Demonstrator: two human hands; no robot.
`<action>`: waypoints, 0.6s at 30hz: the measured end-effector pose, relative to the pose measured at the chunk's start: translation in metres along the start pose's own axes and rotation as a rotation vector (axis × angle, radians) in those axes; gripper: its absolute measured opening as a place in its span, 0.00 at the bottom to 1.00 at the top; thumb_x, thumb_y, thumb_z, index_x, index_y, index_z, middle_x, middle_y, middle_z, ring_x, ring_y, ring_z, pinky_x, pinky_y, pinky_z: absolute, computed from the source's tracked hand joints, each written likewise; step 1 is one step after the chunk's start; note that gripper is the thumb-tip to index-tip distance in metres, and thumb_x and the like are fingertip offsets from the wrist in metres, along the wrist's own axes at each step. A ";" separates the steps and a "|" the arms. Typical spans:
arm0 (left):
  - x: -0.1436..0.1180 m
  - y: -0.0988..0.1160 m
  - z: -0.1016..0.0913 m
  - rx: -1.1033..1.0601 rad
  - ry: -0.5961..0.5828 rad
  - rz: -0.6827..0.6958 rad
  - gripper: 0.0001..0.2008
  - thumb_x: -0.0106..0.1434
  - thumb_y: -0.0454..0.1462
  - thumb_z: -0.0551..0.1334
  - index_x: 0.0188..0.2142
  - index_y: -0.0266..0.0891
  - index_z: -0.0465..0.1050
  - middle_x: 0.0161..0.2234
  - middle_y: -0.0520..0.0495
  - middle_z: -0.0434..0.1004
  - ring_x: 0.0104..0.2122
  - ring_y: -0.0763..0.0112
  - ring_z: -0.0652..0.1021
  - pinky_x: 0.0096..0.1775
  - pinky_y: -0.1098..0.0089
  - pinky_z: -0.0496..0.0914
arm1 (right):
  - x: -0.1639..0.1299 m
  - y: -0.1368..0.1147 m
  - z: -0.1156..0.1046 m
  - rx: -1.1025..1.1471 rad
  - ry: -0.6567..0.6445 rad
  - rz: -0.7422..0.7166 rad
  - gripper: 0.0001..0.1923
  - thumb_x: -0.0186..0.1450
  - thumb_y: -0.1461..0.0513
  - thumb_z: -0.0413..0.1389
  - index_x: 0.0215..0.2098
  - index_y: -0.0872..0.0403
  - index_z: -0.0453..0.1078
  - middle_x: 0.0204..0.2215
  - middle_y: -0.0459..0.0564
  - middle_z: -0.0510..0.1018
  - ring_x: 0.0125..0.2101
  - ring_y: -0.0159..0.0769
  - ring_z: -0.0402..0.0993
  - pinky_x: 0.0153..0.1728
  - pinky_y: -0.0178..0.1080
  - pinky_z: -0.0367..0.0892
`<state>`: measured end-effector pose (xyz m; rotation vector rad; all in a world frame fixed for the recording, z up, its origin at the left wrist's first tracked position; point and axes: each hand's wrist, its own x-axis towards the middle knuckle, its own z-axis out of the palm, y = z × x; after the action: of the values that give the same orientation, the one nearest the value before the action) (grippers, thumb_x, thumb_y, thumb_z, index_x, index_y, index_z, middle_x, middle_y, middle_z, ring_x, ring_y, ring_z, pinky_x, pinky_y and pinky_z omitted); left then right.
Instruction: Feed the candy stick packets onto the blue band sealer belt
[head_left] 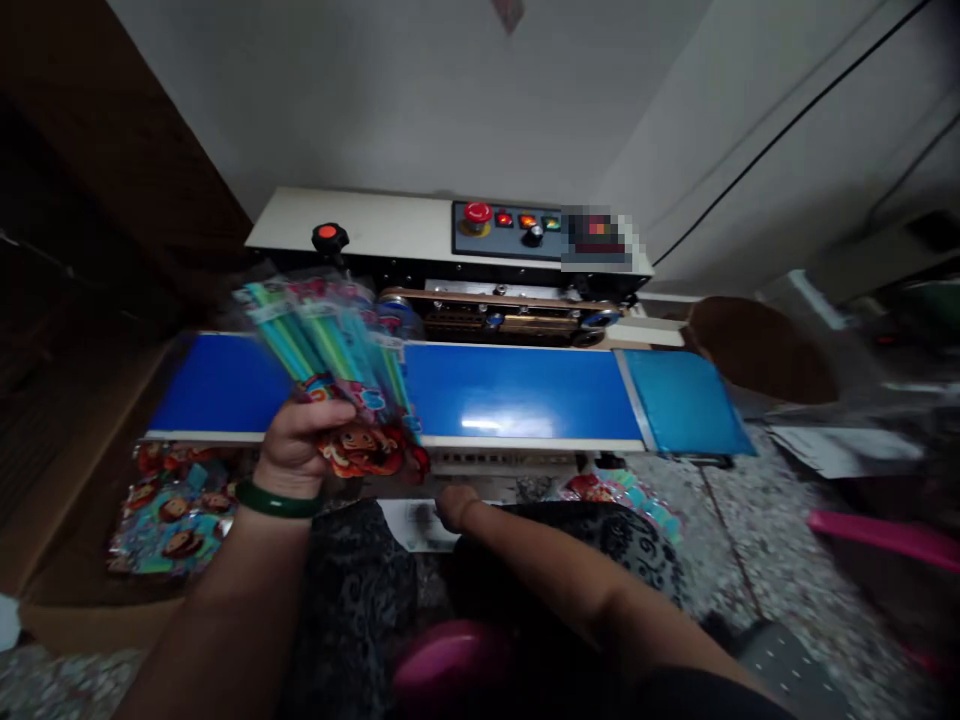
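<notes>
The left hand [298, 442] pinches plastic packets [337, 345] over the blue belt [517, 390]; the right hand [457, 507] is nearer, its grip impossible to tell.

Holding shiny packs [334, 340] in the left hand [294, 440].
Spread above and beside its fingers [328, 413], with a blue belt [517, 390] behind them and the right hand [457, 507] lower down.

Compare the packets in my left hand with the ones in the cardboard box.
The held packets are fanned out and raised in the left hand; the boxed packets lie in a pile inside the cardboard box.
The held packets show long blue and green lengths; the boxed packets show mostly printed cartoon faces.
Both have shiny clear wrapping and colourful cartoon prints.
</notes>
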<state>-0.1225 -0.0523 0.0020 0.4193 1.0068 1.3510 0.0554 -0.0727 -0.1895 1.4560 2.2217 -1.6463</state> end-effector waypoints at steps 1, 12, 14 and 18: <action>-0.001 -0.002 0.002 0.003 -0.056 -0.023 0.07 0.36 0.31 0.65 0.21 0.32 0.74 0.19 0.46 0.76 0.28 0.52 0.77 0.37 0.54 0.71 | -0.013 -0.008 -0.015 -0.109 -0.048 0.022 0.08 0.43 0.67 0.63 0.14 0.58 0.68 0.19 0.55 0.74 0.29 0.45 0.73 0.30 0.40 0.64; -0.012 -0.026 0.078 0.130 -0.698 -0.248 0.23 0.42 0.29 0.64 0.41 0.34 0.73 0.34 0.40 0.78 0.34 0.55 0.76 0.38 0.60 0.69 | -0.163 -0.128 -0.227 -0.290 0.292 -0.259 0.09 0.51 0.69 0.51 0.27 0.53 0.71 0.22 0.43 0.72 0.23 0.28 0.64 0.24 0.30 0.56; -0.008 -0.035 0.095 0.136 -0.701 -0.224 0.20 0.42 0.29 0.64 0.39 0.34 0.74 0.33 0.41 0.78 0.32 0.57 0.76 0.36 0.62 0.70 | -0.166 -0.132 -0.240 -0.127 0.418 -0.319 0.09 0.50 0.70 0.51 0.28 0.53 0.70 0.21 0.41 0.70 0.22 0.27 0.63 0.23 0.30 0.56; 0.003 -0.054 0.119 0.027 -0.618 -0.160 0.13 0.42 0.29 0.64 0.31 0.34 0.76 0.29 0.43 0.78 0.28 0.62 0.76 0.33 0.65 0.70 | -0.158 -0.123 -0.243 0.421 0.722 -0.454 0.15 0.50 0.66 0.57 0.37 0.52 0.65 0.23 0.41 0.71 0.25 0.29 0.66 0.27 0.31 0.61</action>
<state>0.0039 -0.0276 0.0241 0.7078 0.5296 0.9706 0.1784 0.0061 0.0892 2.0224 2.8727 -2.0624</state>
